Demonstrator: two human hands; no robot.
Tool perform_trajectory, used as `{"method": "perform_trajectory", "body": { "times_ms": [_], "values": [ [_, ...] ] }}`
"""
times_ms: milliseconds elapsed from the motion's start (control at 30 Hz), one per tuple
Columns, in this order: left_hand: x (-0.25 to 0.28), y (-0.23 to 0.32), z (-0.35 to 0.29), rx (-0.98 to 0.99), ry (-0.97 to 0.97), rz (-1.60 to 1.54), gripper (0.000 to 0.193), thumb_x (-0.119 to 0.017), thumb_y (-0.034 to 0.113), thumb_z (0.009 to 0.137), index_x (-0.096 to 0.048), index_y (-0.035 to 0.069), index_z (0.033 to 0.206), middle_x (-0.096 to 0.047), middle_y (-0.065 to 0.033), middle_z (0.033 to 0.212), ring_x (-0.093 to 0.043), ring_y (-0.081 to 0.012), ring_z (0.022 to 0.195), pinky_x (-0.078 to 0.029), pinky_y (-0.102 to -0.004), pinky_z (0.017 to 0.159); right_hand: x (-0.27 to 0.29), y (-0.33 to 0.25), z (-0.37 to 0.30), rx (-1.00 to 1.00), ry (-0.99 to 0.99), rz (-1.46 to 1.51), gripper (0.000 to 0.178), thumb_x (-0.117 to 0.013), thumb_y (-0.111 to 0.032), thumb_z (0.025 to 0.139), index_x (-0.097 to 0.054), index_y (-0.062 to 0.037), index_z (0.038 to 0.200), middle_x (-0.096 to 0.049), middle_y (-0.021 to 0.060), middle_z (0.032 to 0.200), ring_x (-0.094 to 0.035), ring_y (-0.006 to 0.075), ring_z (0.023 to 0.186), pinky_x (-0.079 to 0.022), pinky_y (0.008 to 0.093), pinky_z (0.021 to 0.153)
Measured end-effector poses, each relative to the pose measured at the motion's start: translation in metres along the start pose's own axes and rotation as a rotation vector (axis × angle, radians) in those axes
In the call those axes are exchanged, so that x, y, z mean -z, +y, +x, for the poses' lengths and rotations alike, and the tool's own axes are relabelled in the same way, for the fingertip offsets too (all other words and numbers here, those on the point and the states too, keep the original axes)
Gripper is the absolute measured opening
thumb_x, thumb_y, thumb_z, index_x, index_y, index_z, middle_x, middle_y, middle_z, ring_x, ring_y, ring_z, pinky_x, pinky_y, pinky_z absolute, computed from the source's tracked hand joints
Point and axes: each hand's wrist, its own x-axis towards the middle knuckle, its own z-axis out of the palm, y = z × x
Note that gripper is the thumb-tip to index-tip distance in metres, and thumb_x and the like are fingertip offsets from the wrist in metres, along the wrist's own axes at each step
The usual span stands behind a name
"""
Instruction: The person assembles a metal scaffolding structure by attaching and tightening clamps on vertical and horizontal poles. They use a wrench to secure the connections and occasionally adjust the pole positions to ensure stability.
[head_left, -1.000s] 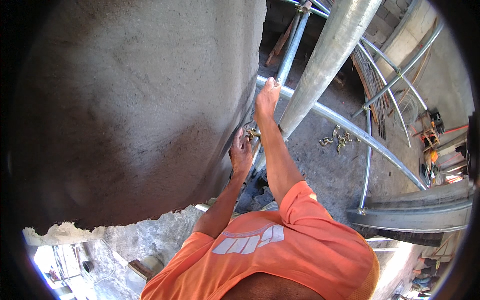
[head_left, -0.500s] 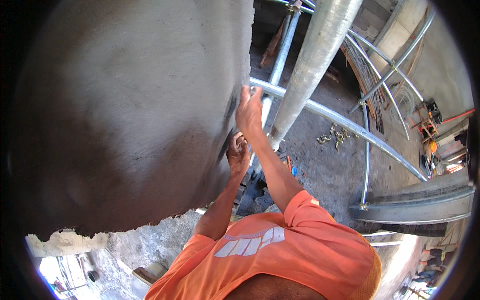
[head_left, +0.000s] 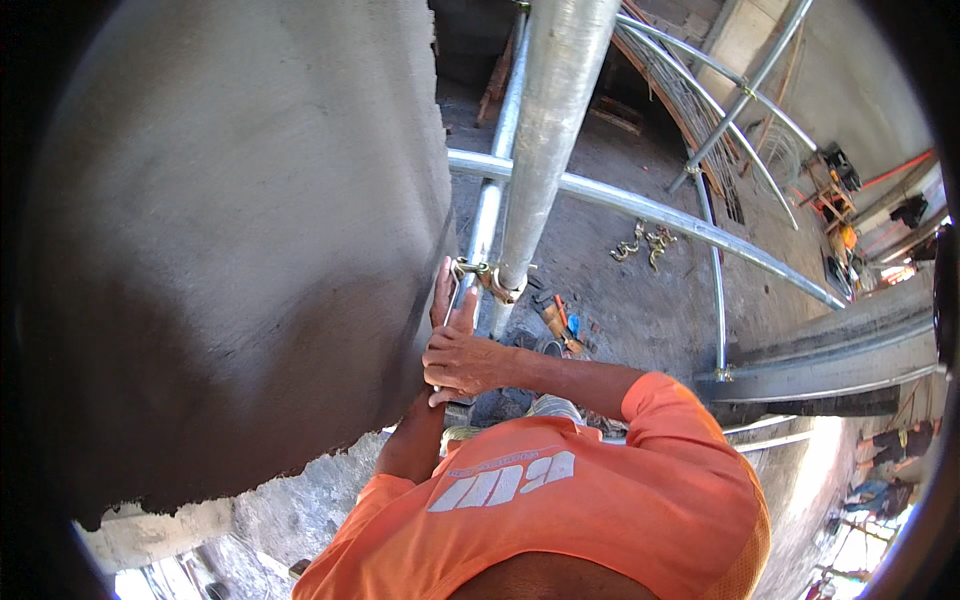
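Note:
My right hand (head_left: 467,362) is closed around the lower end of a thin silver wrench (head_left: 452,312). The wrench's upper end meets a clamp coupler (head_left: 468,268) on a narrow steel tube (head_left: 484,228). My left hand (head_left: 448,298) is beside that upper end, fingers stretched upward next to the coupler; its palm is partly hidden behind my right hand. A second coupler (head_left: 508,287) encircles the thick upright pole (head_left: 553,130) just to the right. Close along my left hand runs the edge of a grey plastered wall (head_left: 250,200).
A horizontal tube (head_left: 690,228) crosses to the right behind the pole. Loose couplers (head_left: 655,243) lie on the dusty floor, and tools (head_left: 562,318) lie below the pole. Long rods (head_left: 675,95) and more scaffold tubes (head_left: 740,100) stand farther off. People (head_left: 890,450) are at the far right.
My right hand has come down from above my left hand to the wrench's lower end. My left hand's fingers have straightened upward. The view has shifted, bringing the couplers into sight.

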Motion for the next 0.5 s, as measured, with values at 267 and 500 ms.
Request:
{"method": "perform_trajectory", "body": {
  "times_ms": [267, 500],
  "values": [
    [-0.008, 0.043, -0.006, 0.064, 0.069, 0.174, 0.06, -0.048, 0.028, 0.105, -0.028, 0.003, 0.155, -0.032, -0.0146, 0.157, -0.031, -0.0242, 0.144, -0.026, -0.0352, 0.118, -0.007, 0.016, 0.013, 0.198, -0.146, 0.099, 0.035, -0.065, -0.045, 0.088, -0.064, -0.0107, 0.086, -0.059, 0.0048, 0.09, -0.055, 0.0256, 0.094, -0.041, 0.0435, 0.084],
    [0.017, 0.088, -0.009, -0.008, -0.254, 0.736, 0.055, -0.051, 0.018, 0.103, -0.029, 0.005, 0.153, -0.033, -0.0114, 0.156, -0.037, -0.0195, 0.141, -0.035, -0.0329, 0.113, 0.017, 0.023, 0.046, -0.057, 0.165, 0.204, 0.032, -0.066, -0.039, 0.089, -0.061, -0.0083, 0.082, -0.058, 0.0124, 0.085, -0.057, 0.0305, 0.084, -0.042, 0.0459, 0.074]
  ]
}}
